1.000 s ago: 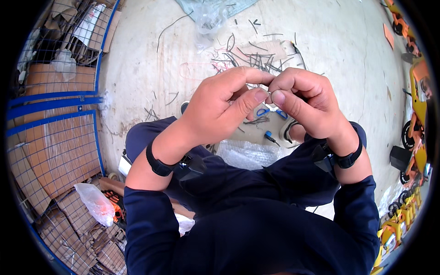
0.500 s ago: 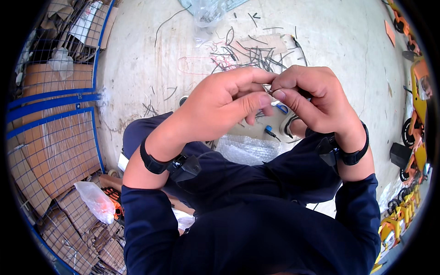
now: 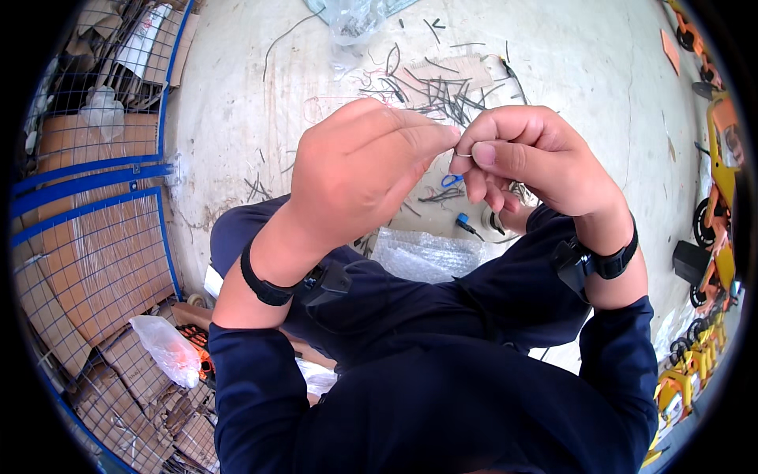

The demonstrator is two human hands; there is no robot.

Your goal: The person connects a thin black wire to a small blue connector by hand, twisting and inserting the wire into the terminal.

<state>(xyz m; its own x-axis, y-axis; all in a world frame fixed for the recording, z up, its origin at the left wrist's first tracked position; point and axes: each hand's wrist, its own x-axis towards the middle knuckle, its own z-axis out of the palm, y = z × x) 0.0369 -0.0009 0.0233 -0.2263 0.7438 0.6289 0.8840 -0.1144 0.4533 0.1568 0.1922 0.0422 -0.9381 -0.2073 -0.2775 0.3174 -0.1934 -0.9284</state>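
Observation:
My left hand [image 3: 363, 166] has its fingers pressed together at the upper middle; whatever is between their tips is hidden. Just to its right, my right hand [image 3: 533, 162] pinches a thin, pale wire-like piece [image 3: 463, 155] between thumb and index finger, with its other fingers curled below. Beneath my hands on the floor lie blue-handled scissors [image 3: 451, 180], a small blue connector with a black lead [image 3: 464, 223] and a sheet of bubble wrap [image 3: 426, 257] between my legs. Beyond them, many short dark strands [image 3: 446, 107] are scattered on and around a cardboard piece [image 3: 466, 73].
A blue wire cage [image 3: 87, 237] full of cardboard stands along the left, near an orange item in a clear bag [image 3: 166, 347]. A crumpled plastic bag [image 3: 351, 20] lies at the far top. Orange and yellow wheeled items [image 3: 718, 150] line the right edge.
My left hand has risen and turned, so its back now faces up and its thumb is hidden. The right hand has shifted slightly up and left, its lower fingers now showing.

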